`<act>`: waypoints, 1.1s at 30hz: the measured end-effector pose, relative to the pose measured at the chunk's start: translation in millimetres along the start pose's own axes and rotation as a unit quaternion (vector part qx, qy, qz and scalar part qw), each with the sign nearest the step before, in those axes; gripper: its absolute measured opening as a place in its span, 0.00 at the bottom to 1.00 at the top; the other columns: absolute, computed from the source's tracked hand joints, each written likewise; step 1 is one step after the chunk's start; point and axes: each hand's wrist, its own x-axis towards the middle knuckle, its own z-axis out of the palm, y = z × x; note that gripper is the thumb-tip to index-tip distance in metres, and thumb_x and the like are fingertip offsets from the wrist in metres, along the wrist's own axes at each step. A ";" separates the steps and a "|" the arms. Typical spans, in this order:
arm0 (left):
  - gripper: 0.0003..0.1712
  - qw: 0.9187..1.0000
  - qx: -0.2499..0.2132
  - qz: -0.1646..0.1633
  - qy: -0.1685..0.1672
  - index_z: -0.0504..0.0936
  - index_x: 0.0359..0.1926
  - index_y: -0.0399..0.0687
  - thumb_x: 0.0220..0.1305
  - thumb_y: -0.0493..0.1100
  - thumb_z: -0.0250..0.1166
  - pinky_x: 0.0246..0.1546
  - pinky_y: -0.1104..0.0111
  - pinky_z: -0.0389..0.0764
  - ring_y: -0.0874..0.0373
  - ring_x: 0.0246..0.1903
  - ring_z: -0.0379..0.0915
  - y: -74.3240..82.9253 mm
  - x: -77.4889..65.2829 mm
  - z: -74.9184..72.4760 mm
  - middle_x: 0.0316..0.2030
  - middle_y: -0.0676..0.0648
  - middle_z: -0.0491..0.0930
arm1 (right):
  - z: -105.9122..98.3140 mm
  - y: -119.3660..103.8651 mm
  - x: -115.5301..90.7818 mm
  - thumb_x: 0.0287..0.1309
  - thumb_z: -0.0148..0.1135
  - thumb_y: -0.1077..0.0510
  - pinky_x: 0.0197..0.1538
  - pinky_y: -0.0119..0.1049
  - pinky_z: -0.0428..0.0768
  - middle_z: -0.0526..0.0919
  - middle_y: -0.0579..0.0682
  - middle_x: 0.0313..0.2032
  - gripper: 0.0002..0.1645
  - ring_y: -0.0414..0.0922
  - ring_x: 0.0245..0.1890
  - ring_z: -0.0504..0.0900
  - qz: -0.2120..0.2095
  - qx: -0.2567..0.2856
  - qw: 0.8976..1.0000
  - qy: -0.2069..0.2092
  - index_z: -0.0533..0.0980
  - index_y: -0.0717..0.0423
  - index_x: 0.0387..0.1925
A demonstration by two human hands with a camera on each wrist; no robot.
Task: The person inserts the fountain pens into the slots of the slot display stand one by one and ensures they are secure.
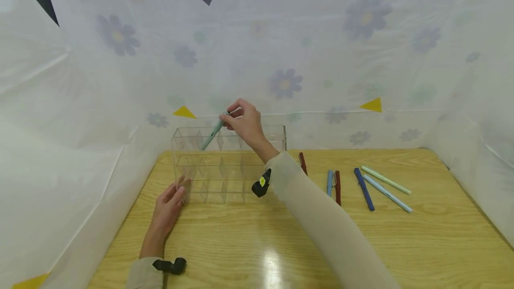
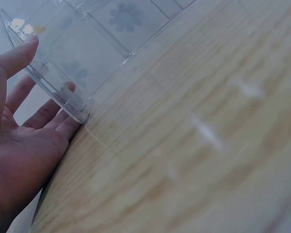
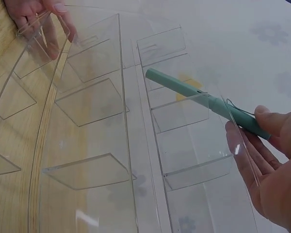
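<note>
A clear acrylic pen organizer (image 1: 233, 193) with divided tiers stands on the table. My left hand (image 1: 166, 211) holds its lower left front corner; in the left wrist view the thumb (image 2: 26, 54) lies by the front edge and the other fingers reach round the side wall. My right hand (image 1: 246, 124) pinches a mint green pen (image 1: 213, 135) near its clip end, above the organizer's top back tier. The pen slants, its free end pointing down and left. In the right wrist view the pen (image 3: 177, 85) overlaps the top row's dividers.
Right of the organizer lie a dark red pen (image 1: 303, 164), partly behind the sleeve, a blue pen (image 1: 329, 183) and another dark red pen (image 1: 337, 187). Farther right are a navy pen (image 1: 364, 189), a light blue pen (image 1: 387, 194) and a light green pen (image 1: 386, 179). A flowered white curtain (image 1: 257, 57) encloses the table.
</note>
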 end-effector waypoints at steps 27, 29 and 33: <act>0.31 1.000 0.023 -0.013 0.009 0.58 0.79 0.37 0.82 0.42 0.52 0.57 0.69 0.72 0.56 0.71 0.62 2.1 0.3 0.1 0.71 0.45 0.71 | -40.4 -7.1 -11.3 0.66 0.71 0.54 0.37 0.41 0.86 0.84 0.56 0.41 0.17 0.55 0.36 0.87 0.005 -0.053 0.999 0.008 0.77 0.58 0.49; 0.31 1.000 0.020 -0.013 0.008 0.58 0.79 0.37 0.82 0.42 0.52 0.57 0.69 0.72 0.55 0.71 0.61 2.6 -0.8 -0.1 0.70 0.46 0.72 | -47.4 -8.4 -16.2 0.66 0.70 0.55 0.37 0.41 0.86 0.84 0.56 0.41 0.16 0.53 0.37 0.87 -0.009 -0.051 0.999 0.009 0.77 0.58 0.50; 0.31 1.000 0.015 -0.010 0.005 0.57 0.79 0.36 0.82 0.41 0.52 0.54 0.69 0.73 0.55 0.71 0.61 2.8 -2.2 0.9 0.69 0.49 0.74 | -66.4 -12.6 -28.9 0.68 0.69 0.57 0.39 0.42 0.86 0.85 0.57 0.42 0.15 0.49 0.37 0.87 -0.050 -0.042 0.998 0.013 0.77 0.59 0.50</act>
